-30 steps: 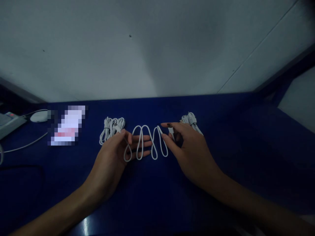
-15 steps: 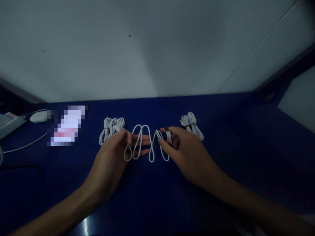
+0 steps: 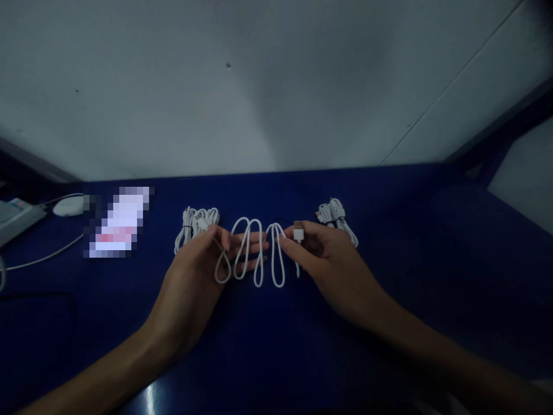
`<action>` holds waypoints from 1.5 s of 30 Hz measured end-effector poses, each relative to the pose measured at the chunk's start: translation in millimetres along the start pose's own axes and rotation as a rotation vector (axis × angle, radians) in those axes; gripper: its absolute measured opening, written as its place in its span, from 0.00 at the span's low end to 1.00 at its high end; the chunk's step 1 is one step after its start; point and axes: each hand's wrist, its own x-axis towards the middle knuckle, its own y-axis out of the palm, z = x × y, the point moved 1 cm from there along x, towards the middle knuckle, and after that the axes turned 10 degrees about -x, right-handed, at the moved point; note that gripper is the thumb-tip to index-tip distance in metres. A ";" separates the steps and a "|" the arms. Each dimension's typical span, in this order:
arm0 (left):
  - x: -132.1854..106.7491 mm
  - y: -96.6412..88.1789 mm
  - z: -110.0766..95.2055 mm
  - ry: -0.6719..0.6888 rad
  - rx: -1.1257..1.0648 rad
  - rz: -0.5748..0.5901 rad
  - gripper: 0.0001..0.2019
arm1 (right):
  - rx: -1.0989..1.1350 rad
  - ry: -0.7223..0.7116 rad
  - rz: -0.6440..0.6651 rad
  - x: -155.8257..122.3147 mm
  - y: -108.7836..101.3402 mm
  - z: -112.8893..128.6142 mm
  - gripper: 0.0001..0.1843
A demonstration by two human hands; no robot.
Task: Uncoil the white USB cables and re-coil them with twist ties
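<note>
A white USB cable [image 3: 260, 259] runs in several upright loops between my two hands. My left hand [image 3: 192, 276] pinches one end near its connector [image 3: 200, 222] between thumb and forefinger, the other fingers stretched out behind the loops. My right hand [image 3: 330, 256] grips the cable's other side between thumb and fingers; the USB plug [image 3: 298, 231] stands up beside its fingertips. Behind my left hand lies a tied bundle of white cables [image 3: 185, 227]. Another bundle of white cables [image 3: 337, 216], bound with a black tie, lies just beyond my right hand.
The blue table [image 3: 276, 357] meets a pale wall [image 3: 194, 115] at its back edge. At the left are a blurred-out lit screen [image 3: 121, 222], a white rounded device [image 3: 68, 206] and a pale box [image 3: 19, 218] with a cord.
The loops by my right hand have drawn closer together and shifted slightly left. The USB plug now stands more upright and clear of the fingers. My left hand has barely moved.
</note>
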 end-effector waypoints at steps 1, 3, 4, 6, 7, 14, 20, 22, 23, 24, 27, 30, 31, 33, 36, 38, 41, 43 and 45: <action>-0.2 0.4 -0.1 0.002 0.002 -0.015 0.16 | 0.040 -0.006 0.003 -0.2 0.0 0.0 0.14; -0.6 0.3 0.1 0.006 0.019 -0.044 0.16 | 0.101 -0.017 0.005 -0.7 -0.2 0.1 0.14; -0.6 -0.1 0.3 0.009 0.022 -0.053 0.16 | 0.119 -0.020 0.001 -1.0 -0.3 0.3 0.14; -0.3 -1.6 0.8 0.013 0.024 -0.057 0.17 | 0.139 -0.026 -0.025 -1.5 -0.8 1.2 0.15; 0.1 -2.4 1.1 0.011 0.022 -0.049 0.16 | 0.145 -0.030 -0.036 -1.7 -1.0 1.9 0.15; 1.8 -5.8 1.4 -0.034 0.008 0.047 0.18 | 0.186 -0.091 -0.011 -2.5 -1.9 9.3 0.13; 2.6 -4.6 1.6 -0.075 0.020 0.126 0.19 | 0.138 -0.109 -0.014 -4.0 -1.6 11.7 0.14; 3.0 -1.5 1.8 -0.096 0.030 0.172 0.20 | 0.141 -0.109 0.018 -4.9 -0.7 12.7 0.12; 3.2 0.2 1.8 -0.102 0.039 0.197 0.20 | 0.146 -0.108 0.038 -5.5 -0.3 13.3 0.11; 3.3 1.9 1.7 -0.106 0.048 0.222 0.20 | 0.152 -0.109 0.059 -6.0 0.0 14.0 0.11; 4.2 4.4 1.6 -0.125 0.048 0.263 0.21 | 0.177 -0.126 0.100 -7.4 0.0 15.1 0.11; 6.0 2.8 2.6 -0.120 0.023 0.306 0.20 | 0.218 -0.156 0.115 -7.6 -0.7 14.3 0.11; 6.7 1.7 3.2 -0.111 0.025 0.321 0.19 | 0.230 -0.166 0.116 -7.4 -0.9 13.7 0.11; 7.6 -0.4 4.8 -0.086 0.033 0.347 0.18 | 0.246 -0.175 0.106 -6.9 -1.2 12.6 0.10; 7.7 -2.6 7.4 -0.060 0.045 0.369 0.18 | 0.261 -0.169 0.100 -6.3 -1.3 11.8 0.08; 7.2 -3.0 8.6 -0.057 0.054 0.359 0.19 | 0.275 -0.164 0.109 -6.0 -1.0 11.9 0.07; 6.5 -2.8 8.9 -0.055 0.044 0.307 0.23 | 0.293 -0.160 0.112 -5.4 -0.2 11.9 0.08; 6.4 -2.4 8.2 -0.063 0.027 0.299 0.26 | 0.299 -0.155 0.113 -4.9 0.7 11.2 0.08; 6.1 -1.9 7.3 -0.096 0.025 0.336 0.28 | 0.306 -0.144 0.124 -4.5 1.5 10.0 0.07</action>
